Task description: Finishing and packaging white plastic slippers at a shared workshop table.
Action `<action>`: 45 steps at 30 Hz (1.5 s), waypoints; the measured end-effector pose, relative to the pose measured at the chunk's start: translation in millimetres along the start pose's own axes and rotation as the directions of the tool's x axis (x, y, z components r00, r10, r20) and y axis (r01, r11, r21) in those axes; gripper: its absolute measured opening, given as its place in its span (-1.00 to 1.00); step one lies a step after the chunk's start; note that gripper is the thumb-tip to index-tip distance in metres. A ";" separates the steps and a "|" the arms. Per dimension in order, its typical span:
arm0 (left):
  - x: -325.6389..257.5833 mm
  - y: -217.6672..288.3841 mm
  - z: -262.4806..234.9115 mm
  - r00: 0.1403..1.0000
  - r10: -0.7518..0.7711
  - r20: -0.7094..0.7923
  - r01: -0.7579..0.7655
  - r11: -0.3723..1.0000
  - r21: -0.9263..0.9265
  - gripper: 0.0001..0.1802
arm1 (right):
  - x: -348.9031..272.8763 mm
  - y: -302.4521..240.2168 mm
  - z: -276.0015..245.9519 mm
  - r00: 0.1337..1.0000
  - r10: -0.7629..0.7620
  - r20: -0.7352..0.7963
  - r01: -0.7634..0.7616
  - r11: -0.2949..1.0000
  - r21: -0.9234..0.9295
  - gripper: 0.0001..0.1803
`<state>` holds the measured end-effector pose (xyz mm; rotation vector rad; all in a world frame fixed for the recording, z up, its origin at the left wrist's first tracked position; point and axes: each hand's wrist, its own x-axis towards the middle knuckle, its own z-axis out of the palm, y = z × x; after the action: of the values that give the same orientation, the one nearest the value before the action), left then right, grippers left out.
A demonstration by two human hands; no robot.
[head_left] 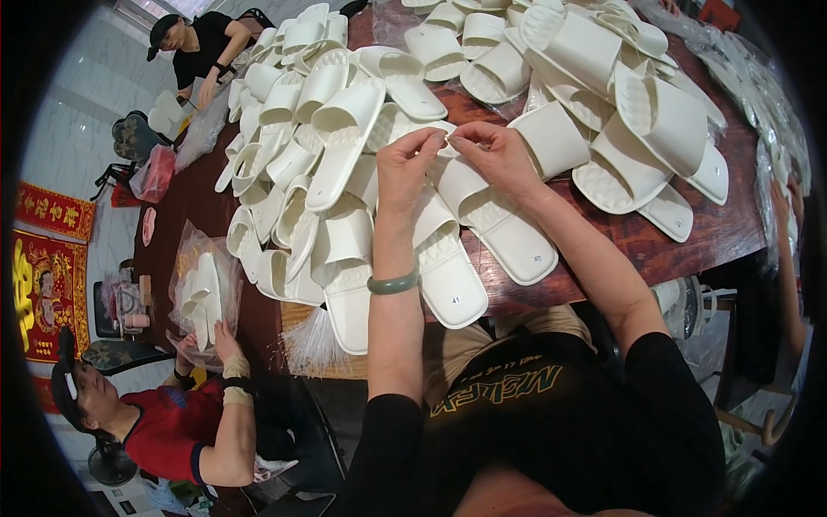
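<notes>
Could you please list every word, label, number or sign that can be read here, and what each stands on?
I'll leave wording and numbers uncopied:
Slipper right of the green bangle: small dark number, legible.
Next slipper rightward: small dark mark, hard to read.
Black T-shirt: yellow lettering, upside down.
Upper red banner: gold characters.
Lower red banner: large gold character.
Other slipper marks: too small.

1. It looks like a small workshop: white slippers (349,121) lie heaped across a large dark red desk (732,234), from the middle to the upper right.
2. At lower left, a person in red (168,431) handles slippers in a clear bag (231,258); at upper left is a person in black (202,56).
3. Red posters (56,214) hang on the pale wall (95,103) at far left.
</notes>
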<state>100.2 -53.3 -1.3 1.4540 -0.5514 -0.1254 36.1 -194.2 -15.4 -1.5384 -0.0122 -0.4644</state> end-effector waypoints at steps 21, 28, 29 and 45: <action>-1.9 4.1 1.6 1.000 -0.006 0.009 0.006 0.999 0.046 -0.84 | -0.4 -4.1 -1.7 0.995 0.087 -0.054 -0.087 0.996 -0.009 -0.80; -2.1 3.3 0.7 1.000 -0.021 0.011 0.020 0.999 0.048 -0.83 | -2.1 -6.4 -0.2 0.996 0.082 -0.022 -0.081 0.996 0.043 -0.80; -2.4 2.9 -0.4 1.000 -0.029 0.000 0.029 0.999 0.017 -0.84 | -2.9 -8.6 1.2 0.996 0.092 0.009 -0.093 0.993 0.070 -0.80; -1.1 0.6 0.6 1.000 -0.005 0.008 0.005 1.000 -0.002 -0.83 | -0.6 -5.7 -0.7 0.990 0.123 -0.069 -0.119 0.991 0.065 -0.83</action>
<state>98.8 -53.2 -1.0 1.4538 -0.5535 -0.1356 33.7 -194.5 -10.2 -1.4532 0.1218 -0.4194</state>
